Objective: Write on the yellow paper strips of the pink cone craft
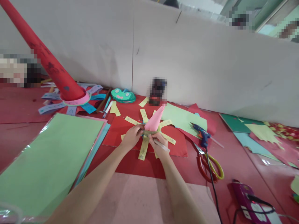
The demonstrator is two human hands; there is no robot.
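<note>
In the head view a pink paper cone point(154, 122) stands up from a ring base with several yellow paper strips point(143, 148) fanning out around it. My left hand point(133, 137) is closed, its fingertips pinching the left side of the cone's base. At the base's right side, my right hand point(160, 143) is closed around a slim whitish pen-like stick point(161, 145), with its fingers against the base. Part of the ring is hidden by my fingers. Beneath the strips lies a sheet of red paper point(178, 148).
On the right are a blue glue gun point(202, 135), its black cord, red-and-yellow scissors point(210, 168) and a purple device point(245, 199). A green paper stack point(51, 165) lies left, below a tall red paper cone point(51, 59). A white partition point(198, 68) rises behind.
</note>
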